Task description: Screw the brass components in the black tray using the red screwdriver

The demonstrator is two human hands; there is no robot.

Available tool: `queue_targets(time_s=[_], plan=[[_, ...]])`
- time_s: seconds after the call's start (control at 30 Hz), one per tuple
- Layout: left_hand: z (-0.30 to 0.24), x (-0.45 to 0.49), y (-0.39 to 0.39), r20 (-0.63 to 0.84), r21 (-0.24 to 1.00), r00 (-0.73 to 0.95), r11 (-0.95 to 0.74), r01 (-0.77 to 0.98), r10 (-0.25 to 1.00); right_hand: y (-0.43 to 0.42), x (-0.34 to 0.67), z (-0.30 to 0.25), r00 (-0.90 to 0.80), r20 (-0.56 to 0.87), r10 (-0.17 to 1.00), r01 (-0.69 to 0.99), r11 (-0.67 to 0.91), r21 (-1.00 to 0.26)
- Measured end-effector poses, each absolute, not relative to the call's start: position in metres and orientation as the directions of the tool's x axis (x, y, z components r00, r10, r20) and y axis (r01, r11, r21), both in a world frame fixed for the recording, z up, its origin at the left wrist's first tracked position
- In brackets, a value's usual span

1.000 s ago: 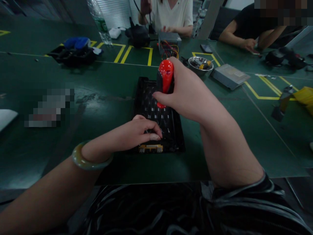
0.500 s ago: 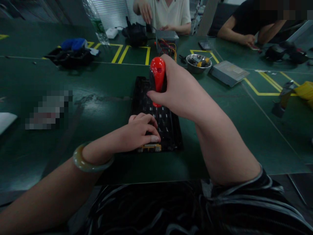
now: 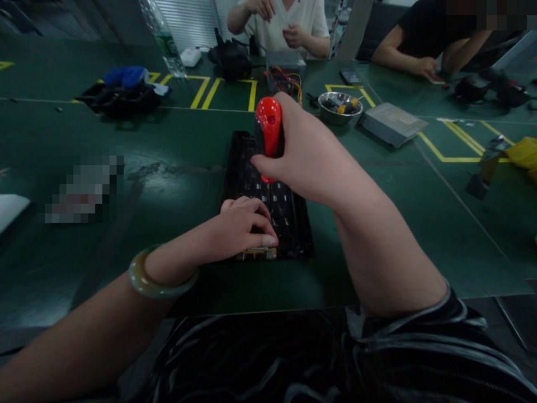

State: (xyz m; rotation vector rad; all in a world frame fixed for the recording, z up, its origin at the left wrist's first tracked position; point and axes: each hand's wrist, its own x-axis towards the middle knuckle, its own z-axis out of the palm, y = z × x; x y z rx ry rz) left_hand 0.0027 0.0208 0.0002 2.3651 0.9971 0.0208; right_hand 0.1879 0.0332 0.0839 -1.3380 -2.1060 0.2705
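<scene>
A black plastic panel [image 3: 293, 235] with rows of small pale marks lies lengthwise on the green table before me. My right hand [image 3: 300, 148] is wrapped round a red and black electric screwdriver [image 3: 269, 120], held over the far half of the panel. Its tip is hidden from view. My left hand [image 3: 245, 224] presses on the panel's near left part with bent fingers, the thumb apart from them. Right by that thumb, along the panel's near edge, sits a small yellowish circuit board [image 3: 260, 253] with connectors.
Beyond the panel stand a grey power supply box [image 3: 285, 60] with coloured wires, a metal bowl [image 3: 340, 109] of tools and a flat grey metal case [image 3: 393, 124]. A black tray [image 3: 121, 101] with something blue, and a plastic bottle [image 3: 165, 45], are at left. Two people sit opposite.
My left hand has shifted very slightly towards me. The right hand and screwdriver stay nearly in place. Across the table, a person's hands have lifted away from the power supply box.
</scene>
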Motion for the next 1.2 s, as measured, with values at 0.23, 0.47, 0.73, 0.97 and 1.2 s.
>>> queue_targets(time_s=[0.23,0.47,0.73,0.97,1.2], plan=[[-0.0019,0.0021,0.0220,-0.202,0.509,0.724,-0.561,0.653,0.660,0.0324,0.1878,0.0846,-0.290,0.384,0.877,0.753,0.457,-0.474],[-0.0036,0.0032,0.0210,-0.189,0.503,0.717,-0.561,0.658,0.671,0.0317,0.1879,0.0840,-0.290,0.386,0.876,0.756,0.457,-0.468],[-0.0059,0.0024,0.0173,-0.115,0.475,0.744,-0.621,0.623,0.659,0.0321,0.1884,0.0841,-0.293,0.387,0.874,0.758,0.459,-0.463],[-0.0045,-0.0020,0.0152,-0.068,0.476,0.775,-0.662,0.578,0.628,0.0324,0.1887,0.0841,-0.299,0.396,0.868,0.755,0.469,-0.458],[-0.0055,-0.0040,0.0154,-0.063,0.433,0.771,-0.678,0.593,0.634,0.0304,0.1888,0.0850,-0.300,0.384,0.873,0.760,0.463,-0.457]])
